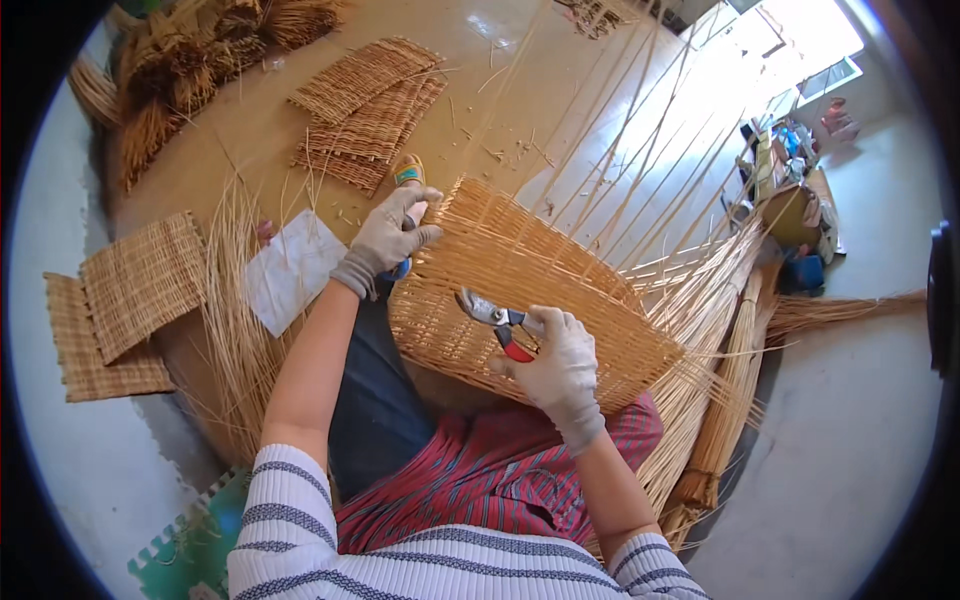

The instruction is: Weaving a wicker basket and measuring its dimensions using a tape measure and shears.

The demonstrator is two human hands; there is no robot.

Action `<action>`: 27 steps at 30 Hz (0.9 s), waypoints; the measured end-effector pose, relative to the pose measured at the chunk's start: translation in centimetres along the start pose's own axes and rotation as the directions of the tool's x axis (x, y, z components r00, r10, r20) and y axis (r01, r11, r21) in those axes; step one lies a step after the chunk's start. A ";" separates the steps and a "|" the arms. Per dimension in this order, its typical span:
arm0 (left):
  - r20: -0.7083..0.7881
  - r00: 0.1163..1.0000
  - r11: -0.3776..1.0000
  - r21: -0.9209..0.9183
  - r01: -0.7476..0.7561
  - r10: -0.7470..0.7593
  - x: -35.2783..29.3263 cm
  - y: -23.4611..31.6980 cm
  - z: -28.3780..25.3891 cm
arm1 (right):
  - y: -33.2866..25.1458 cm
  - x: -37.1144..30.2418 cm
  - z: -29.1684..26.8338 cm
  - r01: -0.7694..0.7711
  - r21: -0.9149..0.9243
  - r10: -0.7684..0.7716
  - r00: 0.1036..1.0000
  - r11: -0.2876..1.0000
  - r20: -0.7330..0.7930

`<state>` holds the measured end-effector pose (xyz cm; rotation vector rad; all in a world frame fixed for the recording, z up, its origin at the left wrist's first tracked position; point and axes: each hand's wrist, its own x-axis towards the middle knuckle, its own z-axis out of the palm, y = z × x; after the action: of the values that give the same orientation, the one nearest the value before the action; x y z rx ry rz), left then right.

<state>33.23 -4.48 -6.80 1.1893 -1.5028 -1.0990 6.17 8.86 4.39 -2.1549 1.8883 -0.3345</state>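
Observation:
A wicker basket (560, 270) of woven tan strands lies tilted across my lap, its long wall facing up. My left hand (390, 235), in a pale work glove, is closed on the basket's left end near the corner. A small dark thing shows by its fingers; I cannot tell what it is. My right hand (562, 372), also gloved, is wrapped round pruning shears (508, 325) with red and black handles. The shears' metal blades point up and left, in front of the wicker wall. Long uncut strands (640, 110) fan out from the basket's far right side.
Flat woven panels (375, 105) lie on the floor ahead, with more woven panels (150, 285) at left. Loose strands and a white sheet (293, 270) lie beside my left arm. Strand bundles (735, 360) rest along the right wall; darker bundles (190, 70) stand far left.

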 end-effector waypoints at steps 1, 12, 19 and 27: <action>0.019 0.998 0.997 -0.051 0.064 -0.063 -0.2 0.0 0.1 | -0.3 1.0 0.4 -0.011 -0.079 0.009 1.000 0.997 -0.026; -0.032 0.999 0.995 -0.102 -0.014 0.011 -0.6 -1.6 0.7 | -5.6 9.8 1.9 -0.077 -0.208 0.065 0.996 0.975 -0.063; 0.050 0.997 0.990 -0.126 0.061 -0.055 -0.5 -1.9 0.5 | -5.6 11.1 1.7 -0.037 -0.262 0.034 0.999 0.964 -0.014; 0.030 0.969 0.951 0.190 -0.245 0.244 0.1 -1.2 0.3 | -2.5 8.9 4.5 0.134 0.454 0.011 0.953 0.881 -0.303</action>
<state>33.16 -4.74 -8.03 1.0923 -1.7395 -0.8061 11.15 0.48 1.03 -1.9068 1.6481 -1.0687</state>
